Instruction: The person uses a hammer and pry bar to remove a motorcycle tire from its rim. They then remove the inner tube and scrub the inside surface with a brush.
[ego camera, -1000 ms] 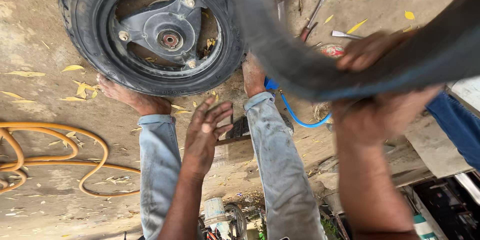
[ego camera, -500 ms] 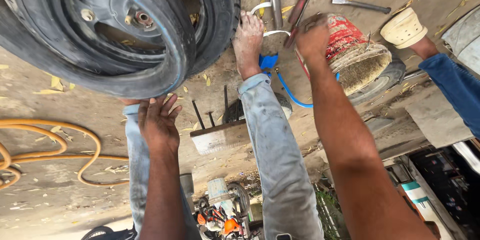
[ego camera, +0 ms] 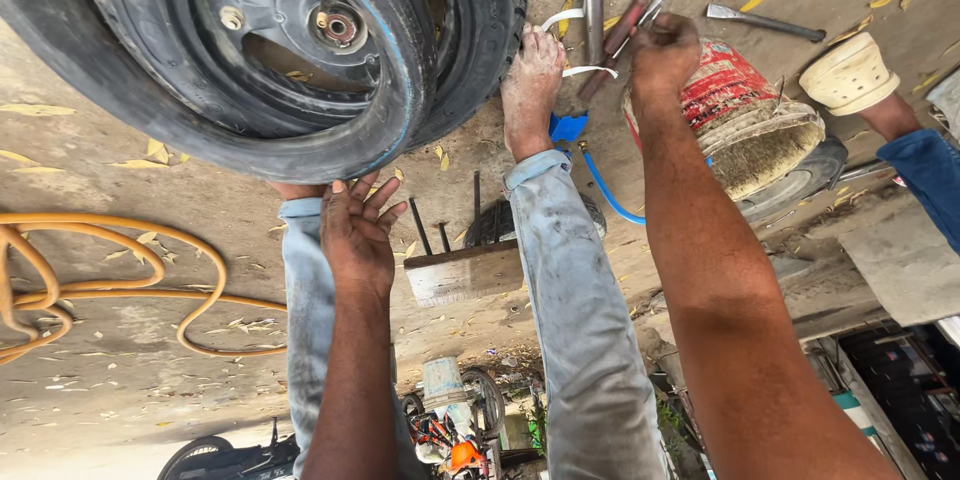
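Just below the tyre's (ego camera: 300, 130) edge, left hand (ego camera: 355, 230) spreads open.

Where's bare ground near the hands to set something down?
Bare concrete lies between the orange hose and the left hand, below the tyre. Around the right hand it is crowded: tools, red bucket.

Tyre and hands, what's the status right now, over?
Left hand open, fingertips at tyre. Right hand closed on metal tools beside red bucket. Nothing between hand and tyre.

Dusty concrete floor (ego camera: 150, 360): tyre (ego camera: 300, 60), orange hose (ego camera: 120, 270), bucket (ego camera: 745, 115)
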